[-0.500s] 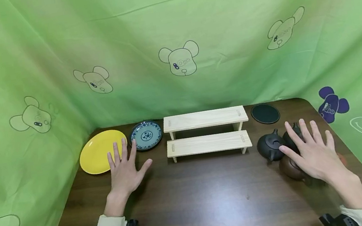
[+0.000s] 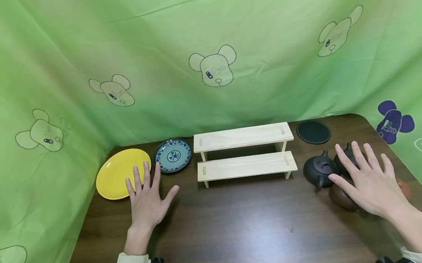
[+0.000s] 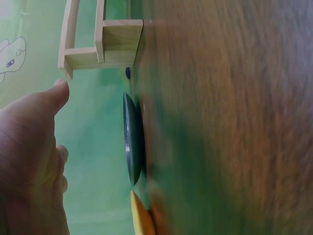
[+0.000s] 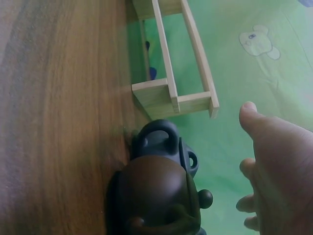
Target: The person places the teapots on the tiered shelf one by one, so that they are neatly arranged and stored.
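Note:
My left hand (image 2: 146,208) hovers with spread fingers above the table, its fingertips overlapping the near edge of the yellow plate (image 2: 112,177) in the head view. Beside that plate lies a blue patterned plate (image 2: 173,156). My right hand (image 2: 373,191), also spread and holding nothing, hovers over a cluster of teapots. A black teapot (image 2: 318,169) stands to its left, and another dark teapot (image 2: 342,161) is partly behind the fingers. A brown teapot (image 4: 151,183) shows below the right hand in the right wrist view. An orange-brown piece (image 2: 403,188) is mostly hidden by that hand.
A two-step wooden stand (image 2: 246,166) occupies the back middle of the brown table (image 2: 247,227). To its right lies a dark round plate or mat (image 2: 314,132). A green curtain (image 2: 256,0) with printed cartoon heads surrounds the back and sides.
The head view has shifted slightly, so the table and its objects appear a little further right. Both hands stay spread in nearly the same places.

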The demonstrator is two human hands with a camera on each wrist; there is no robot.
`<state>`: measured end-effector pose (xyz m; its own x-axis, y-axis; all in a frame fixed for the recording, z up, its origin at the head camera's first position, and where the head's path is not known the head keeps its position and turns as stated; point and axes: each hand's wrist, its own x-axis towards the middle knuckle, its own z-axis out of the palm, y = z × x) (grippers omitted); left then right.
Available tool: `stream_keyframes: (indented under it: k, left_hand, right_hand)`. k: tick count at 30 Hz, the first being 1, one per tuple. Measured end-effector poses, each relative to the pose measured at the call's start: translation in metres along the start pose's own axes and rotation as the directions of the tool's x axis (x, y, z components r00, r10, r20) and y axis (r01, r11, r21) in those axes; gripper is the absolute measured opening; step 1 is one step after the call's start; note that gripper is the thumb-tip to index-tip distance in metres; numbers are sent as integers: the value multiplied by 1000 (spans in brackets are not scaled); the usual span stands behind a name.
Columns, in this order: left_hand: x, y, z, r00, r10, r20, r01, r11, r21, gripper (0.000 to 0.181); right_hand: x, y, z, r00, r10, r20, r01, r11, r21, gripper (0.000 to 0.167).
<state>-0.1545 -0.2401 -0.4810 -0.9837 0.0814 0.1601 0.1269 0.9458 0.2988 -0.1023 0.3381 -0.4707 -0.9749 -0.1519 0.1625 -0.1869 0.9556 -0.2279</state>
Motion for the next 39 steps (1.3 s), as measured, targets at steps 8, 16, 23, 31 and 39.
stream_keyframes:
  k: [8, 16, 23, 31, 39]
  left_hand:
    - [-9, 7, 10, 1000, -16, -3, 16, 995, -103, 88]
    - [-14, 22, 24, 1000, -25, 7, 26, 944, -328, 83]
    - [-15, 29, 52, 992, -76, -98, 6, 816, -577, 78]
    - [-4, 34, 81, 981, -172, -86, 47, 650, -759, 57]
    - [5, 34, 112, 983, -166, -78, 9, 466, -885, 49]
  right_hand:
    - [-9, -4, 1, 997, -35, -70, 35, 999, -6, 78]
    - [-23, -3, 4, 986, 10, -168, -7, 1000, 20, 72]
    - [-43, -6, 11, 936, 101, -338, -54, 988, 146, 64]
    - [-63, -7, 13, 809, 291, -512, -141, 940, 312, 45]
    - [-81, -1, 23, 663, 432, -611, -221, 893, 391, 33]
